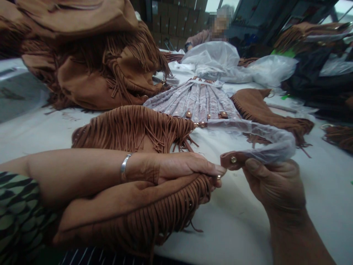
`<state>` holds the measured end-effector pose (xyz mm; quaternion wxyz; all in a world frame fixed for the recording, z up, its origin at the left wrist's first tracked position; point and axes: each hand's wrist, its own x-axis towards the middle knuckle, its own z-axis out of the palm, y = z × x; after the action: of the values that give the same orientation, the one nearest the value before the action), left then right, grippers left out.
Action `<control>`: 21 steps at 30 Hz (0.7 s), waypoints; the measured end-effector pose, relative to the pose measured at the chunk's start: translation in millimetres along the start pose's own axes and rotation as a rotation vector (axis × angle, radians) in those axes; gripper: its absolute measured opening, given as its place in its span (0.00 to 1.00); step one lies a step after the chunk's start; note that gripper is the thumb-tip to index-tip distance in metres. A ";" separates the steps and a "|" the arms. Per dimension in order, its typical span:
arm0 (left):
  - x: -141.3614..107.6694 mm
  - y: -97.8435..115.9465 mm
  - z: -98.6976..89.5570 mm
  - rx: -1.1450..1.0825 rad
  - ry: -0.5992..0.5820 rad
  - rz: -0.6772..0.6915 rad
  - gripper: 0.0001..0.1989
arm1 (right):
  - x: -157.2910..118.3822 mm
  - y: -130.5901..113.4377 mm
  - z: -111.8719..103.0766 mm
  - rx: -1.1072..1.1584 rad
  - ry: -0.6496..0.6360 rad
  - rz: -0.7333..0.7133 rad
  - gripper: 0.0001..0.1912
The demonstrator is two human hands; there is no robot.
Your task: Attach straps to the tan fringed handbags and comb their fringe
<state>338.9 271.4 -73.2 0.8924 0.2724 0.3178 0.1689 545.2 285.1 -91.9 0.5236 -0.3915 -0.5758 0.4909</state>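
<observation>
Near left, our left hand (179,165) grips the fringed bag (110,211), probably by its end ring, and our right hand (281,187) pinches the wrapped strap (271,145), best kept untwisted.

Saw a white tabletop (234,228) beneath the fingers (217,170), and crumpled clear plastic (212,55) well beyond them. Noticed a person (220,27) in a pinkish sleeve past that plastic, and made out stacked cartons (176,22) farthest ahead of the fingers. Spotted a greyish container (19,92) far to their left, cut off at the edge, and something bright green (284,52) beyond them to the right.
</observation>
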 end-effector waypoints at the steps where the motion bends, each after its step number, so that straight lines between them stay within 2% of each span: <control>1: -0.3 0.5 -1.0 0.014 -0.023 0.009 0.08 | -0.3 -0.9 0.3 -0.008 -0.008 -0.013 0.06; 4: -0.8 1.7 -2.7 0.054 -0.084 0.008 0.10 | 1.0 -2.6 -0.2 -0.009 -0.068 -0.034 0.05; 6: -1.1 2.3 -2.5 0.072 -0.083 0.015 0.11 | 3.4 -3.6 -6.0 -0.015 -0.152 -0.009 0.05; 8: -0.9 2.7 -2.3 0.078 -0.054 0.027 0.11 | 4.9 -6.3 -18.1 -0.085 -0.287 0.077 0.07; 11: 1.9 2.2 -5.5 0.055 -0.030 -0.037 0.10 | 0.8 -17.2 -39.8 -0.266 -0.593 0.272 0.09; 12: 3.7 1.5 -7.7 0.054 -0.036 -0.056 0.10 | -2.1 -22.9 -44.4 -0.306 -0.620 0.272 0.09; 13: 5.8 0.7 -10.3 0.059 -0.045 -0.067 0.10 | -5.4 -29.6 -46.4 -0.329 -0.556 0.205 0.07; 16: 12.0 -2.4 -17.5 0.086 -0.090 -0.049 0.11 | -11.0 -50.8 -36.0 -0.444 -0.100 -0.206 0.06; 17: 13.3 -3.3 -19.0 0.087 -0.104 -0.048 0.12 | -9.9 -56.9 -29.0 -0.541 -0.025 -0.336 0.08; 18: 14.2 -3.9 -19.9 0.082 -0.116 -0.059 0.12 | -7.0 -61.8 -21.6 -0.667 -0.044 -0.442 0.11; 21: 14.2 -4.1 -19.5 0.078 -0.099 -0.062 0.12 | 10.0 -67.6 -4.9 -1.047 -0.396 -0.590 0.18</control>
<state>337.0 282.3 -95.1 0.9006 0.3048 0.2880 0.1149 552.9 281.2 -24.0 0.2596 -0.3224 -0.9093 0.0421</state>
